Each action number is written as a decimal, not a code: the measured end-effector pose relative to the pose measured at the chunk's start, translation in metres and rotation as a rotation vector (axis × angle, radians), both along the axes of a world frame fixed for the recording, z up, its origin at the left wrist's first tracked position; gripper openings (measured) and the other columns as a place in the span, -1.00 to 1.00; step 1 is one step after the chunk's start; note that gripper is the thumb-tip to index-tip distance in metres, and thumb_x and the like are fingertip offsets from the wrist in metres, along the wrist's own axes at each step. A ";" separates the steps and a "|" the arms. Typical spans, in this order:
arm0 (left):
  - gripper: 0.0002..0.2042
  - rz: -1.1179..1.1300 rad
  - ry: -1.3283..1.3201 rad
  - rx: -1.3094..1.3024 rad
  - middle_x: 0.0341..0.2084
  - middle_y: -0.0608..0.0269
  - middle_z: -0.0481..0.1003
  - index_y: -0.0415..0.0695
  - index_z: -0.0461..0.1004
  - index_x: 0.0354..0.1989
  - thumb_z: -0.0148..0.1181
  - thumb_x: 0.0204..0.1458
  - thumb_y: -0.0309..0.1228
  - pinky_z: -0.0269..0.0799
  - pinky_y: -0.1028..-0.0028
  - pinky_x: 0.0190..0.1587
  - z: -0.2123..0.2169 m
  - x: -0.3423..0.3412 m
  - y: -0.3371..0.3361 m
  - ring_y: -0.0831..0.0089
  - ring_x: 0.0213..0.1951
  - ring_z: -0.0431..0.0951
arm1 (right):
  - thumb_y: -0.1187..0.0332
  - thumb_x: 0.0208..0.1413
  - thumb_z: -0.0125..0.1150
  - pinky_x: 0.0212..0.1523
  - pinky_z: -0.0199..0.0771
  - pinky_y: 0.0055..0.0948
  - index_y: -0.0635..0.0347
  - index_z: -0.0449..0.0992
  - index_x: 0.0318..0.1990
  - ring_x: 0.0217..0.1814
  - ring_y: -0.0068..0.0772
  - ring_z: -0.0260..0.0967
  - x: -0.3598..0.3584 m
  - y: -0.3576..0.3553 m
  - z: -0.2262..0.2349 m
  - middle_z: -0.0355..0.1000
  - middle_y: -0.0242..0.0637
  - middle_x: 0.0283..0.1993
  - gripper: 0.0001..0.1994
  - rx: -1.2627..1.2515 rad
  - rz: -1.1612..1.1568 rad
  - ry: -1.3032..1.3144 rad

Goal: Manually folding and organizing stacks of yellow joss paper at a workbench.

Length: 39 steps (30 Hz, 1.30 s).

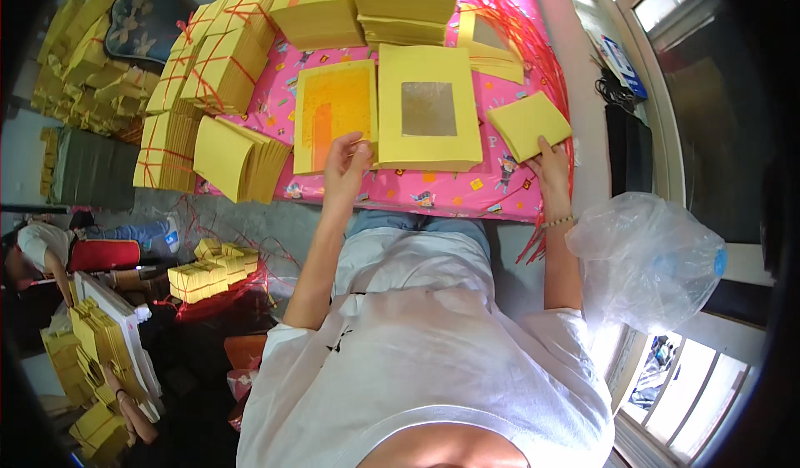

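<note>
My right hand (550, 166) grips the near edge of a small yellow paper bundle (527, 126), thumb on top, at the right edge of the table. My left hand (345, 158) is curled, fingers drawn in toward the thumb, at the near right corner of a yellow stack with an orange top (335, 101). Whatever may be between those fingers is too small to make out. Between my hands lies a yellow paper stack (429, 147) with a grey-brown rectangle (428, 110) on its top. Behind it, a yellow piece with a grey patch (492, 47) lies partly covered.
Tall yellow paper stacks (404, 10) stand at the back of the pink patterned tablecloth (392, 186). Bundles tied with red string (218, 72) and a fanned stack (237, 158) fill the left. Red strings (533, 51) hang along the right; a clear plastic bag (642, 255) is beside my right arm. Other people work lower left.
</note>
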<state>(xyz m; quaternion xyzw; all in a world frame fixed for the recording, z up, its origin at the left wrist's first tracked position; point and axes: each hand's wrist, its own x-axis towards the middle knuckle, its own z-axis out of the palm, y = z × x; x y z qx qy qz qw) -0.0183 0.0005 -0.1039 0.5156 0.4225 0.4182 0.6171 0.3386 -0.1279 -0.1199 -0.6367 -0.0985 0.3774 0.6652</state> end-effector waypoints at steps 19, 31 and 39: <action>-0.36 -0.151 0.000 0.096 0.11 -0.18 0.26 -0.38 0.09 0.22 0.19 0.06 -0.29 0.22 0.29 0.16 -0.011 0.069 0.050 0.10 0.16 0.29 | 0.17 0.21 0.09 0.01 0.36 -0.49 0.37 0.16 0.22 0.07 -0.45 0.31 -0.067 0.042 0.050 0.30 -0.22 0.09 -0.44 -0.121 0.263 -0.276; -0.23 -0.128 0.428 0.296 0.17 -0.37 0.12 -0.55 -0.13 0.25 0.15 -0.05 -0.40 -0.04 0.18 0.29 -0.002 0.075 0.011 -0.15 0.22 0.12 | 0.37 0.18 0.13 -0.11 0.37 -0.61 0.35 0.34 0.08 -0.15 -0.61 0.37 -0.088 0.059 0.039 0.45 -0.35 -0.13 -0.64 -0.068 0.530 -0.262; -0.30 -0.017 0.475 0.466 0.18 -0.34 0.09 -0.47 -0.07 0.26 0.10 0.00 -0.42 0.00 0.11 0.26 0.017 0.061 -0.026 -0.19 0.20 0.11 | 0.34 0.02 0.27 0.16 0.24 -0.30 0.35 0.24 0.16 0.19 -0.19 0.23 -0.087 0.069 0.067 0.30 -0.03 0.12 -0.44 0.034 0.512 -0.897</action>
